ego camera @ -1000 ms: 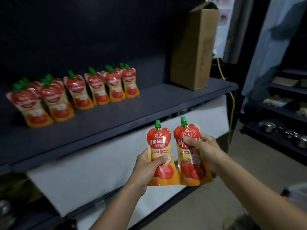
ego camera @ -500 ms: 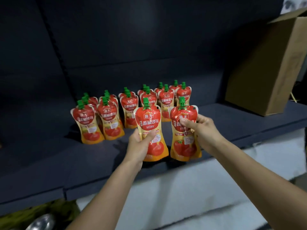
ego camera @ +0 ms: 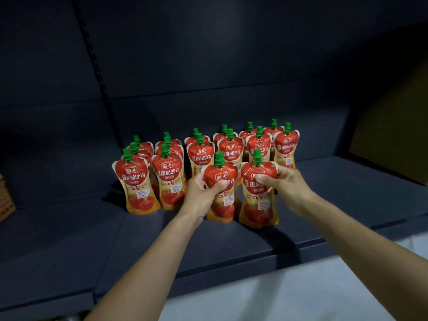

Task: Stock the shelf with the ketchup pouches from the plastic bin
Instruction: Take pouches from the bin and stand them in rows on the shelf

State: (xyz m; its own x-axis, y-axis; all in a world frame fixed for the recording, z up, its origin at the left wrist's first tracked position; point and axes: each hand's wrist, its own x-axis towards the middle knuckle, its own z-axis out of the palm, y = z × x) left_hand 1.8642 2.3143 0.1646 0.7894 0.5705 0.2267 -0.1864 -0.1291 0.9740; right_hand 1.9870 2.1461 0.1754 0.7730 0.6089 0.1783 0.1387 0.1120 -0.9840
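Several red and orange ketchup pouches with green caps (ego camera: 171,179) stand in rows on the dark shelf (ego camera: 69,239). My left hand (ego camera: 201,195) grips one pouch (ego camera: 222,205) around its upper part, upright in front of the rows. My right hand (ego camera: 287,186) pinches a second pouch (ego camera: 258,205) near its top, just to the right of the first. Both pouches have their bases at the shelf surface. The plastic bin is out of view.
A brown cardboard box (ego camera: 393,140) stands on the shelf at the far right. A woven brown object (ego camera: 5,200) shows at the left edge. A white panel (ego camera: 301,293) runs below the shelf's front edge. Bare shelf lies in front of the pouches.
Both hands have carried their pouches up from below shelf level and forward onto the shelf, to just in front of the standing rows. The view has swung left.
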